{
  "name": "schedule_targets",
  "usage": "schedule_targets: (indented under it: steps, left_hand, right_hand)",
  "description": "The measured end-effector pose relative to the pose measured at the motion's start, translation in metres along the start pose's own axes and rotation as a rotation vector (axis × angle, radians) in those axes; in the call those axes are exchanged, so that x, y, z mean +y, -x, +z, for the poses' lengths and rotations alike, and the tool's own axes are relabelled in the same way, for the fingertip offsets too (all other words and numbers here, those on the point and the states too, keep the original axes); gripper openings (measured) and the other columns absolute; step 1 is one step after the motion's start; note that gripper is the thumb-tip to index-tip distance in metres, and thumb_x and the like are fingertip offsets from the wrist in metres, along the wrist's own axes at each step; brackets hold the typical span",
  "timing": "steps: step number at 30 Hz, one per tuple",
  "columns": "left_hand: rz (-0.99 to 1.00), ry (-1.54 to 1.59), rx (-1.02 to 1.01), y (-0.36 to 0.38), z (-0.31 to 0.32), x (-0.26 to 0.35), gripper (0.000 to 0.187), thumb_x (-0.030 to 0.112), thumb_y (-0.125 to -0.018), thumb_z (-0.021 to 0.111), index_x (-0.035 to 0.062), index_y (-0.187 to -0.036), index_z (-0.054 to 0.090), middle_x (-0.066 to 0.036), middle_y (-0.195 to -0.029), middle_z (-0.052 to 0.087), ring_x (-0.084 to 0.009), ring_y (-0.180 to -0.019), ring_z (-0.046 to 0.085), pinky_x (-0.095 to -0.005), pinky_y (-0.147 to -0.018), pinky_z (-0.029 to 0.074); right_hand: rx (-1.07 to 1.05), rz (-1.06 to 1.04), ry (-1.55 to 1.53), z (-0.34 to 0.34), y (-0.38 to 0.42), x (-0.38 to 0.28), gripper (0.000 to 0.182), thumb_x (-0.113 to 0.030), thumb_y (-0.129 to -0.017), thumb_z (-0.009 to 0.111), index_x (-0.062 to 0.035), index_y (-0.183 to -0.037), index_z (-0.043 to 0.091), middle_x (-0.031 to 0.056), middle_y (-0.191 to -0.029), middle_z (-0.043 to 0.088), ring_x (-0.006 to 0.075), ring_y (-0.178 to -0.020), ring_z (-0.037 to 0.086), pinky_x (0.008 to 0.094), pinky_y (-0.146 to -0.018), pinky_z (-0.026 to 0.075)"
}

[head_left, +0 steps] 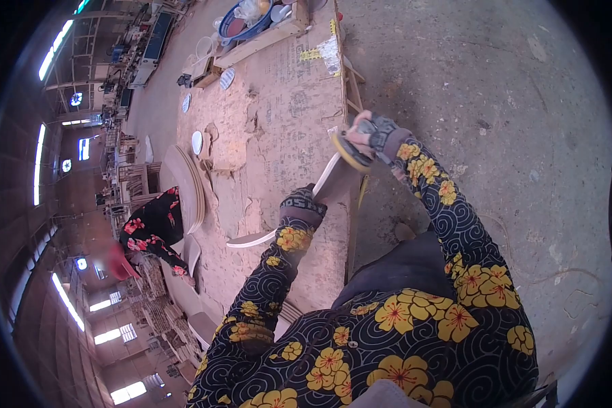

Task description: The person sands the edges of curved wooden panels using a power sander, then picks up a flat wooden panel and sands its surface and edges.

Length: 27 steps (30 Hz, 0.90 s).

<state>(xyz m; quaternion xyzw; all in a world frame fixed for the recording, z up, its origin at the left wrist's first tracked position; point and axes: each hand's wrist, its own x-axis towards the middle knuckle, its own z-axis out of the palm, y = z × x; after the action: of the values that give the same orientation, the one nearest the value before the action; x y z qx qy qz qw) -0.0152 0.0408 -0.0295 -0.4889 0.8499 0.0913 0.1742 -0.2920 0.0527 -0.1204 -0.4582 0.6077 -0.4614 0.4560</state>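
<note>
On the worktable [279,115] lies a curved board with a pale edge [336,178]. My left hand [302,202], in a dark glove with lettering, is closed on the board's near part. My right hand [374,134], in a dark glove with bare fingertips, grips a round pad with a yellow rim [350,151]. The pad is tilted at the board's far end, by the table's right edge. A second curved pale-edged piece [251,240] lies left of my left forearm.
A co-worker [156,234] in a floral top bends at the table's left side, beside stacked curved boards [185,187]. A blue basin [246,20] of items stands at the far end. Several round discs [227,79] lie on the table. Concrete floor [483,136] spreads to the right.
</note>
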Motion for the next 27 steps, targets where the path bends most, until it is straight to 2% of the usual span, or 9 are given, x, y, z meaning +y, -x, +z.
schedule_targets:
  steps: [2,5,6,11,16,18,20,23,27]
  left_hand:
    - [0.009,-0.008,0.011,0.002,0.002,0.002,0.048,0.031,-0.086,0.064,0.0065,-0.127,0.062,-0.02,-0.108,0.069,-0.0364,-0.102,0.067,-0.0458,-0.092,0.053]
    - [-0.009,-0.004,-0.013,0.006,-0.004,0.007,0.045,0.029,-0.086,0.063,0.0065,-0.124,0.063,-0.019,-0.106,0.07,-0.0362,-0.1,0.067,-0.0462,-0.09,0.053]
    - [-0.014,-0.002,-0.018,0.006,-0.005,0.008,0.043,0.028,-0.086,0.063,0.0064,-0.123,0.063,-0.019,-0.105,0.07,-0.036,-0.099,0.067,-0.0463,-0.089,0.053]
    - [-0.014,0.006,0.018,0.012,-0.004,0.015,0.04,0.03,-0.085,0.066,0.0061,-0.118,0.065,-0.019,-0.102,0.07,-0.0363,-0.096,0.068,-0.0465,-0.087,0.054]
    - [-0.001,0.004,0.077,0.018,0.006,0.017,0.041,0.036,-0.087,0.067,0.0063,-0.114,0.068,-0.019,-0.095,0.071,-0.0378,-0.092,0.068,-0.0469,-0.084,0.054]
    - [-0.016,0.011,0.083,0.021,0.007,0.021,0.041,0.038,-0.087,0.067,0.0071,-0.114,0.068,-0.019,-0.095,0.072,-0.0376,-0.091,0.069,-0.0472,-0.084,0.054]
    - [-0.055,0.003,0.044,0.019,0.008,0.021,0.042,0.038,-0.087,0.067,0.0074,-0.116,0.068,-0.019,-0.095,0.072,-0.0373,-0.092,0.069,-0.047,-0.085,0.054]
    - [-0.069,-0.023,0.024,0.016,0.009,0.019,0.044,0.038,-0.086,0.067,0.008,-0.119,0.066,-0.019,-0.096,0.071,-0.0368,-0.093,0.068,-0.0465,-0.085,0.054]
    - [-0.078,-0.037,-0.035,0.013,-0.001,0.02,0.046,0.037,-0.086,0.067,0.0084,-0.121,0.064,-0.019,-0.097,0.071,-0.0357,-0.096,0.068,-0.0461,-0.086,0.053]
  right_hand:
    - [-0.018,-0.169,0.21,-0.009,0.006,-0.044,0.047,-0.043,-0.078,0.082,-0.0117,-0.107,0.063,0.0125,-0.104,0.068,0.0244,-0.102,0.064,0.0367,-0.091,0.049]
    - [-0.116,-0.048,0.134,-0.011,0.002,-0.042,0.05,-0.043,-0.077,0.082,-0.0112,-0.109,0.062,0.0132,-0.106,0.067,0.0264,-0.103,0.064,0.0372,-0.092,0.049]
    - [-0.123,0.026,0.052,-0.014,0.004,-0.037,0.049,-0.044,-0.078,0.082,-0.0121,-0.109,0.062,0.0122,-0.105,0.067,0.0244,-0.103,0.064,0.0366,-0.092,0.049]
    - [-0.144,0.186,-0.087,0.003,-0.009,0.067,0.044,-0.043,-0.079,0.083,-0.0125,-0.102,0.062,0.0076,-0.1,0.067,0.0188,-0.1,0.063,0.0336,-0.089,0.049]
    - [-0.073,0.226,-0.044,-0.009,0.001,0.078,0.043,-0.04,-0.079,0.084,-0.0118,-0.102,0.061,0.0073,-0.095,0.068,0.019,-0.093,0.065,0.0367,-0.085,0.052]
    - [-0.078,0.224,-0.073,-0.03,0.01,0.034,0.047,-0.042,-0.078,0.082,-0.0103,-0.106,0.061,0.0096,-0.093,0.069,0.0227,-0.083,0.067,0.0413,-0.078,0.055]
    - [-0.123,-0.135,0.183,-0.047,0.013,-0.021,0.05,-0.045,-0.079,0.079,-0.0092,-0.11,0.062,0.0117,-0.095,0.069,0.0266,-0.082,0.068,0.0422,-0.078,0.056]
    - [-0.26,-0.263,0.743,-0.008,0.006,-0.08,0.054,-0.047,-0.079,0.076,-0.0078,-0.114,0.063,0.0137,-0.1,0.069,0.0302,-0.088,0.068,0.0424,-0.081,0.055]
    - [-0.421,-0.44,0.87,0.028,0.014,-0.111,0.055,-0.047,-0.079,0.075,-0.0069,-0.114,0.063,0.014,-0.102,0.068,0.0305,-0.092,0.067,0.0424,-0.084,0.053]
